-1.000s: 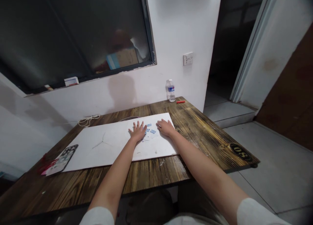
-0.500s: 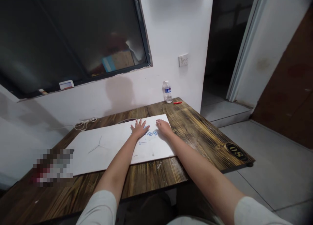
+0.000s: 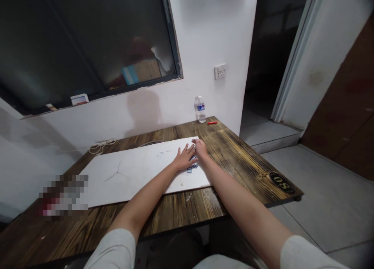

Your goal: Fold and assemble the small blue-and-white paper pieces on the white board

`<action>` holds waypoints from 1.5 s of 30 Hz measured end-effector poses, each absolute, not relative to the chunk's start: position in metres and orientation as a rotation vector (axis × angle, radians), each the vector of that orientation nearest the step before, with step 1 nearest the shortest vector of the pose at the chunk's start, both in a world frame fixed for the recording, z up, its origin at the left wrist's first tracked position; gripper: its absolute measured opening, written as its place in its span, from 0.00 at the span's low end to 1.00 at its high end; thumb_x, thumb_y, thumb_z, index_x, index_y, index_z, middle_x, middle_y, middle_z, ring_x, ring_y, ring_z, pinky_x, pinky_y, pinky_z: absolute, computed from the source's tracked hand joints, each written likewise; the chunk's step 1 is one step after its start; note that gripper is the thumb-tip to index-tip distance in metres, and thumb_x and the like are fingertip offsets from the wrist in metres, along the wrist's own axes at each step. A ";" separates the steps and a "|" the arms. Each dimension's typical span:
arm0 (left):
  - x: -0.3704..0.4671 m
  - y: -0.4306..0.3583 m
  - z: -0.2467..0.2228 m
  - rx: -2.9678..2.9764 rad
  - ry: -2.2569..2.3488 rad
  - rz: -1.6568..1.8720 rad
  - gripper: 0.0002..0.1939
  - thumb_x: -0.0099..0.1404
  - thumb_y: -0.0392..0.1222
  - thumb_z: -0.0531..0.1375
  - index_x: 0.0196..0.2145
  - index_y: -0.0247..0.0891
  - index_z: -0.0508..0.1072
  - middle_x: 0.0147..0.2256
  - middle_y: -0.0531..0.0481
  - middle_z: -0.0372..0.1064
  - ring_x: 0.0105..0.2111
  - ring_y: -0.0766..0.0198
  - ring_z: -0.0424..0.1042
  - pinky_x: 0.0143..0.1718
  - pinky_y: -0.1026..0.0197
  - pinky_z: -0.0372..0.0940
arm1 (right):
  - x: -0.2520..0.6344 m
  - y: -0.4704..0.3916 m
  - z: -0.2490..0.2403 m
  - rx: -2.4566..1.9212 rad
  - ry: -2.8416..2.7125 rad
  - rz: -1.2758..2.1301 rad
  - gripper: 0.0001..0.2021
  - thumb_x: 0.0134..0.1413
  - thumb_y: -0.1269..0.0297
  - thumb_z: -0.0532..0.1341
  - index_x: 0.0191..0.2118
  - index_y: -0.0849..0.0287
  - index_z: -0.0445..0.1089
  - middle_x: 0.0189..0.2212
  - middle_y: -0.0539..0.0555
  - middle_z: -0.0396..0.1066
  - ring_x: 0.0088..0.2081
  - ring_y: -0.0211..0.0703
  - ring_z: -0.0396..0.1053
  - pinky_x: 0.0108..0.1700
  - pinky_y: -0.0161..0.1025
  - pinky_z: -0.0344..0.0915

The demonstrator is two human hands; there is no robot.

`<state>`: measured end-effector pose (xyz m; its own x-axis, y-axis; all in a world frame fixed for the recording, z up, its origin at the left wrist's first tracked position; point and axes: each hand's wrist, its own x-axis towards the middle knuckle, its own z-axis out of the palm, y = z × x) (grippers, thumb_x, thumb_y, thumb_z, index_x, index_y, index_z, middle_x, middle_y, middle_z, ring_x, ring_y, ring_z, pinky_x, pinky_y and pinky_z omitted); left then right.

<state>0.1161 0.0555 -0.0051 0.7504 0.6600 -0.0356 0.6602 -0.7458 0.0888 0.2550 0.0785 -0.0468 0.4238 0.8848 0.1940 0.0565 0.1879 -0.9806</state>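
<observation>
My left hand [image 3: 184, 159] lies flat with spread fingers on the right part of a white board [image 3: 149, 171]. Small flat pieces with blue markings [image 3: 189, 170] show under and beside its fingers, bunched together; how many there are is hidden. At the board's right edge my right hand [image 3: 200, 148] stands on its side, fingers loosely curved inward and close to the left fingertips. Nothing is visibly gripped in it. Thin dark lines [image 3: 117, 171] are drawn on the left of the board.
The board rests on a dark wooden table [image 3: 233, 156]. A plastic bottle [image 3: 201, 110] and a red pen-like item [image 3: 212, 122] stand and lie at the back. A white cord [image 3: 101, 146] is coiled at the back left. The table's right corner bears a number plate [image 3: 282, 182].
My left hand has slid right across the board, and the blue-marked pieces have moved right with it. My right hand has shifted slightly right; the two hands are now close together.
</observation>
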 end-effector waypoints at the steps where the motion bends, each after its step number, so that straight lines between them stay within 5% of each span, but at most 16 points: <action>1: 0.111 0.053 -0.004 2.830 1.086 0.038 0.34 0.71 0.63 0.42 0.69 0.50 0.49 0.71 0.49 0.35 0.71 0.49 0.30 0.65 0.30 0.32 | 0.255 0.078 -0.046 -1.252 -0.986 0.744 0.27 0.63 0.54 0.41 0.47 0.63 0.73 0.47 0.63 0.75 0.50 0.46 0.72 0.51 0.41 0.67; 9: 0.054 0.036 0.008 2.702 1.098 0.429 0.26 0.74 0.50 0.41 0.57 0.42 0.72 0.61 0.45 0.64 0.63 0.56 0.59 0.65 0.48 0.52 | 0.251 0.078 -0.046 -1.266 -1.027 0.832 0.27 0.64 0.51 0.42 0.46 0.62 0.72 0.45 0.65 0.76 0.46 0.47 0.74 0.44 0.42 0.72; 11: 0.047 0.019 0.009 2.742 0.833 0.296 0.26 0.74 0.52 0.43 0.61 0.43 0.68 0.63 0.46 0.62 0.65 0.58 0.57 0.65 0.52 0.52 | 0.252 0.076 -0.046 -1.291 -1.061 0.829 0.25 0.65 0.55 0.42 0.46 0.62 0.73 0.44 0.64 0.76 0.46 0.47 0.74 0.45 0.42 0.71; 16: 0.035 -0.010 0.010 2.831 0.842 -0.098 0.30 0.72 0.59 0.46 0.69 0.53 0.51 0.69 0.51 0.45 0.70 0.55 0.41 0.67 0.43 0.42 | 0.261 0.059 -0.043 -1.256 -1.336 0.829 0.18 0.63 0.61 0.49 0.42 0.60 0.76 0.45 0.61 0.77 0.49 0.47 0.74 0.53 0.46 0.67; 24: -0.001 0.013 0.007 2.768 1.428 -0.156 0.31 0.71 0.60 0.46 0.69 0.55 0.49 0.71 0.45 0.35 0.70 0.43 0.35 0.64 0.34 0.43 | 0.286 0.021 -0.025 -0.991 -2.026 0.887 0.16 0.57 0.51 0.62 0.44 0.54 0.79 0.53 0.56 0.73 0.57 0.47 0.69 0.61 0.46 0.60; 27: -0.003 0.014 0.003 2.711 1.531 -0.065 0.33 0.71 0.59 0.45 0.70 0.50 0.48 0.71 0.42 0.36 0.70 0.42 0.36 0.64 0.35 0.43 | 0.294 0.018 -0.020 -0.895 -2.344 0.857 0.14 0.54 0.51 0.66 0.43 0.50 0.80 0.59 0.54 0.68 0.66 0.50 0.56 0.65 0.48 0.51; 31: -0.002 0.006 0.000 2.747 1.521 0.128 0.29 0.73 0.57 0.45 0.66 0.46 0.59 0.69 0.44 0.46 0.69 0.49 0.42 0.66 0.38 0.43 | 0.294 0.015 -0.021 -0.981 -2.486 0.664 0.21 0.58 0.54 0.64 0.57 0.41 0.70 0.65 0.50 0.60 0.69 0.50 0.49 0.67 0.56 0.41; 37: -0.006 0.002 0.001 2.865 1.173 0.245 0.26 0.72 0.54 0.47 0.61 0.44 0.68 0.62 0.45 0.62 0.64 0.53 0.58 0.64 0.46 0.52 | 0.283 0.009 -0.028 -1.142 -2.494 0.439 0.23 0.62 0.51 0.59 0.62 0.41 0.64 0.66 0.51 0.56 0.69 0.49 0.48 0.67 0.55 0.45; 45: -0.009 0.000 0.005 2.868 0.918 0.109 0.30 0.71 0.61 0.45 0.65 0.49 0.60 0.66 0.49 0.55 0.68 0.53 0.50 0.64 0.47 0.49 | 0.278 0.007 -0.028 -1.293 -2.407 0.327 0.28 0.63 0.54 0.59 0.67 0.53 0.58 0.67 0.59 0.53 0.69 0.54 0.49 0.66 0.53 0.49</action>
